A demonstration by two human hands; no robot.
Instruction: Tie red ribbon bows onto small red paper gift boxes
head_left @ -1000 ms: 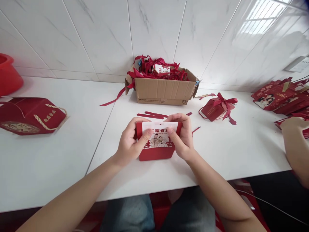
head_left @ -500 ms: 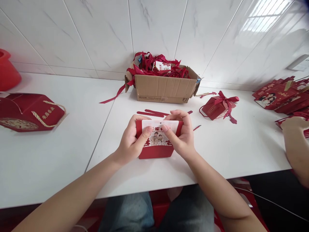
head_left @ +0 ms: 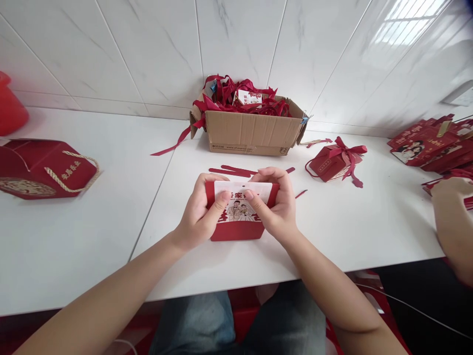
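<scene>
A red gift box (head_left: 236, 231) is held low over the near part of the white table, between my two hands. Against its front lies a white card (head_left: 240, 211) printed with a couple and red characters. My left hand (head_left: 201, 209) grips the left side, thumb pressed on the card. On the right side, my right hand (head_left: 275, 207) does the same, its thumb also on the card and its fingers behind. The back of the box is hidden. Just beyond my hands lie several flat red strips (head_left: 229, 172).
A cardboard carton (head_left: 251, 133) heaped with red ribbons (head_left: 229, 98) stands by the tiled wall. Right of it sits a small ribbon-tied box (head_left: 327, 162). A larger red box with rope handles (head_left: 48, 167) is at left. Red bags (head_left: 417, 145) and another person's arm (head_left: 453, 217) are at right.
The view has shifted very slightly. Both hands keep the same hold on the box and card, with no other visible movement.
</scene>
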